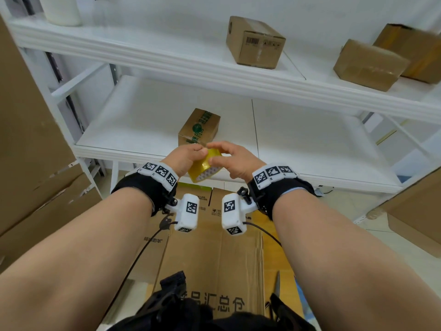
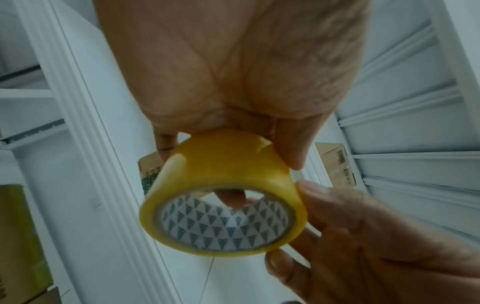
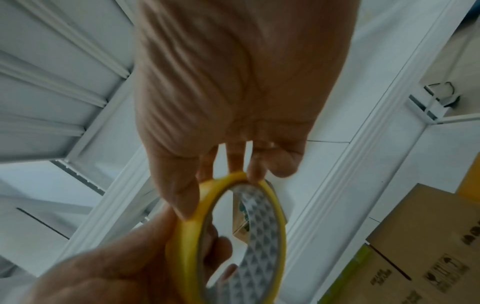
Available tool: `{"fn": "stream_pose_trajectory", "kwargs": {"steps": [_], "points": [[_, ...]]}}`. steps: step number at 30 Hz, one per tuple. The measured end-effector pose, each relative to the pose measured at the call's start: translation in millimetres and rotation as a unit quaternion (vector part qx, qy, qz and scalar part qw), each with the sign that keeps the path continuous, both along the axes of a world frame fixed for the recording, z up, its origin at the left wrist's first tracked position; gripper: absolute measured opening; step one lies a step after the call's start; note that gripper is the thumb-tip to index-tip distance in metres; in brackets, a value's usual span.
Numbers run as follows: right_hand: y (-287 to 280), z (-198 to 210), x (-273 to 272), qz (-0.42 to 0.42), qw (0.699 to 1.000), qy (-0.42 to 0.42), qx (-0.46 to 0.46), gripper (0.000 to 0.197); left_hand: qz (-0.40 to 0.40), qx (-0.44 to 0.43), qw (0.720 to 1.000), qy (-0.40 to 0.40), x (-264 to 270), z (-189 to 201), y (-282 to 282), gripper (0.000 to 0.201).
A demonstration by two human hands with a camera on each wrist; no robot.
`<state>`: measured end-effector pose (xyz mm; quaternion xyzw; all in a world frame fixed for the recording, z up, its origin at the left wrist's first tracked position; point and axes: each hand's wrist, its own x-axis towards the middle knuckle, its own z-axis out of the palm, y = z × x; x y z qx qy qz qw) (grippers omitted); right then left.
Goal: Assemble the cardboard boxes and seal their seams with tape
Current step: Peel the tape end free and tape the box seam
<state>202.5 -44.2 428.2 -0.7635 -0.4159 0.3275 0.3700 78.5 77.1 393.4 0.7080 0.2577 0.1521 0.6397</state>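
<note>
A yellow tape roll (image 1: 204,167) with a white patterned core is held in the air between both hands, in front of the lower shelf. My left hand (image 1: 191,156) grips it, thumb on the outer band and a finger inside the core (image 2: 231,198). My right hand (image 1: 224,156) pinches the roll's (image 3: 185,244) outer face with thumb and fingertips (image 3: 179,197). In the left wrist view the tape roll (image 2: 223,172) shows its open core. A flattened cardboard box (image 1: 214,249) with printed characters lies on the floor below my forearms.
A white shelf unit (image 1: 167,68) stands ahead. A small green-printed box (image 1: 201,125) sits on its lower shelf and three brown boxes (image 1: 256,43) on the upper one. Scissors (image 1: 277,285) lie on the flat cardboard. Large cardboard sheets (image 1: 31,151) lean at left; another carton (image 1: 415,211) is at right.
</note>
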Motion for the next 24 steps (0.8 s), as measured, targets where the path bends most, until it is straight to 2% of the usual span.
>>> {"fn": "stream_pose_trajectory", "kwargs": {"steps": [4, 7, 9, 11, 13, 17, 19, 20, 24], "points": [[1.8, 5.5, -1.6, 0.002, 0.997, 0.043, -0.057, 0.021, 0.016, -0.008, 1.0, -0.02, -2.0, 0.7, 2.2, 0.024], [2.9, 9.4, -5.9, 0.007, 0.994, 0.083, -0.074, 0.014, 0.038, -0.056, 0.997, -0.042, -0.7, 0.3, -0.7, 0.013], [2.2, 11.2, -6.0, 0.009, 0.992, 0.102, -0.074, 0.014, 0.042, -0.07, 0.996, -0.046, -1.3, 1.1, -2.7, 0.022], [1.6, 10.9, -4.9, 0.006, 0.991, 0.107, -0.077, 0.015, 0.022, -0.063, 0.997, -0.042, -3.1, 3.3, -5.0, 0.014], [2.2, 10.8, -5.2, 0.007, 0.991, 0.09, -0.098, 0.017, 0.004, -0.046, 0.999, -0.03, -3.6, 5.0, -5.2, 0.019], [2.1, 8.7, -8.5, 0.009, 0.987, 0.079, -0.141, 0.045, -0.031, 0.024, 0.999, -0.013, -0.6, 5.3, -2.2, 0.032], [0.7, 6.7, -8.8, 0.002, 0.986, 0.076, -0.148, 0.051, -0.05, 0.066, 0.997, -0.006, 2.0, 7.8, -3.6, 0.033], [0.2, 6.2, -9.1, -0.003, 0.986, 0.075, -0.151, 0.049, -0.062, 0.083, 0.995, -0.007, 3.4, 9.3, -5.3, 0.028], [-0.3, 10.1, -9.6, -0.014, 0.988, 0.045, -0.149, 0.034, -0.074, 0.106, 0.992, -0.008, 8.7, 11.6, -7.8, 0.029]]}}
